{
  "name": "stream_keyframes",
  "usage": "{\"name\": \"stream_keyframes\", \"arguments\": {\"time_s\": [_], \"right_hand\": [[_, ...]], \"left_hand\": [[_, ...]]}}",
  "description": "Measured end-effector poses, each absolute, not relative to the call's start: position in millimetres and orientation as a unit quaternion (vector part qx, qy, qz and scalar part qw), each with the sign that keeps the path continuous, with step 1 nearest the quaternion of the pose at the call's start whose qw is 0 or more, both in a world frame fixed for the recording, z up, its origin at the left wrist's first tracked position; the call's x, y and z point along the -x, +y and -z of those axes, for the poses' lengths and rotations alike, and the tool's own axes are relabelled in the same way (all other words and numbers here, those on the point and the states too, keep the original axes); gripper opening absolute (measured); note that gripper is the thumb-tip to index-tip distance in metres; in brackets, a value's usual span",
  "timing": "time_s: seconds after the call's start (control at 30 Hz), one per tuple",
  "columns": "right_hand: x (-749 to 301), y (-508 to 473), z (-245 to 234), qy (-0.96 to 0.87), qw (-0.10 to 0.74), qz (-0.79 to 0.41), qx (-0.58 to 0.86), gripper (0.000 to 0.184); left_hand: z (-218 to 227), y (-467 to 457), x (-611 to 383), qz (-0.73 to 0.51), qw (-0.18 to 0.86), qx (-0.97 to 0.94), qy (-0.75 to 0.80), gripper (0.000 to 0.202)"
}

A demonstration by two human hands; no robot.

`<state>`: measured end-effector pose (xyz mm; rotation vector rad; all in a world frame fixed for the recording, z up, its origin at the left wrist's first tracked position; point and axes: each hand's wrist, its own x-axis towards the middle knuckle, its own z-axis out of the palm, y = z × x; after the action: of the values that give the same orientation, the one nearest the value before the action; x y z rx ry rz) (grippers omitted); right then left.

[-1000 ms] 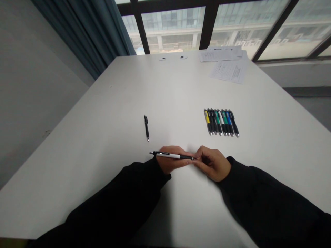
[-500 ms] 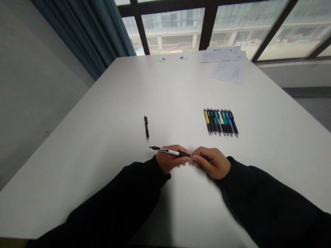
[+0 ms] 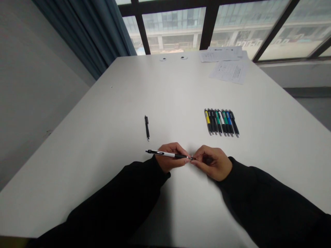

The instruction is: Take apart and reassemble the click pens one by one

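My left hand (image 3: 170,158) grips the barrel of a white-and-black retractable pen (image 3: 165,153), which lies nearly level above the white table (image 3: 108,106). The pen's metal tip end reaches toward my right hand (image 3: 213,163), whose thumb and fingertips pinch that end and partly hide it. A slim black pen (image 3: 147,128) lies alone on the table beyond my hands. Neither hand touches it. Both black sleeves run in from the lower corners.
Several pens with yellow, green, white and blue barrels (image 3: 221,123) lie side by side to the right. Sheets of printed paper (image 3: 229,70) and two small round discs (image 3: 173,58) sit near the far edge. A window (image 3: 176,31) and a blue curtain (image 3: 82,31) stand behind.
The white-and-black pen has shifted left in my left hand. My right fingers have closed in on its tip end, and the hands stay close together.
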<state>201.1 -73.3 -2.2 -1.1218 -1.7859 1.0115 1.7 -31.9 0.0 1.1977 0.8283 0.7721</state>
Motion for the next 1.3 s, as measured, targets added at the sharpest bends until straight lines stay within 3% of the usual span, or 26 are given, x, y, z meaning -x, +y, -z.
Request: {"name": "stream_keyframes", "arguments": {"time_s": [0.2, 0.37, 0.43, 0.97, 1.1, 1.3], "right_hand": [[-203.4, -70.9, 0.7, -0.718, 0.39, -0.343, 0.464, 0.015], [-206.9, -64.4, 2.1, -0.78, 0.323, -0.196, 0.498, 0.002], [-206.7, -63.3, 1.7, -0.792, 0.306, -0.169, 0.501, 0.006], [-203.1, -60.3, 6.9, -0.791, 0.304, -0.162, 0.505, 0.013], [-203.8, -63.3, 1.9, -0.782, 0.346, -0.165, 0.492, 0.021], [-201.1, -70.6, -9.4, -0.812, 0.391, -0.206, 0.382, 0.015]], "left_hand": [[1.5, -30.6, -0.4, -0.357, 0.664, -0.545, 0.367, 0.022], [2.2, -31.1, -0.4, -0.359, 0.666, -0.543, 0.364, 0.021], [2.8, -31.4, -0.4, -0.359, 0.664, -0.547, 0.363, 0.02], [0.4, -31.3, -0.2, -0.343, 0.676, -0.529, 0.382, 0.026], [0.0, -30.8, 0.0, -0.344, 0.681, -0.523, 0.381, 0.026], [-6.0, -29.9, -1.7, -0.329, 0.688, -0.522, 0.383, 0.027]]}}
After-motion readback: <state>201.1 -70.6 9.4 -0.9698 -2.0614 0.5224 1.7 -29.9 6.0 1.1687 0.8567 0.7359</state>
